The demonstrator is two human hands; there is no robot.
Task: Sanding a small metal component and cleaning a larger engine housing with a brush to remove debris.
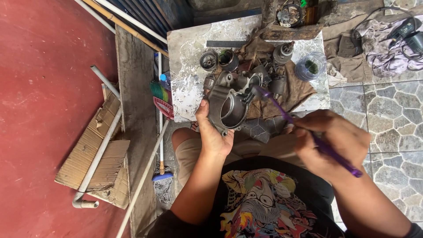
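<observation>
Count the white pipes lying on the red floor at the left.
2: a short white pipe above the cardboard, and a long elbow-ended pipe lying across it. Others may be hidden.

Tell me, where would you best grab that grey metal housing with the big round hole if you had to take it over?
Probably by the lower rim of the grey metal housing, coming from below on its left side, much as the left hand does. The wall there looks thick, and that approach stays clear of the purple brush that the right hand works at its upper right.
</observation>
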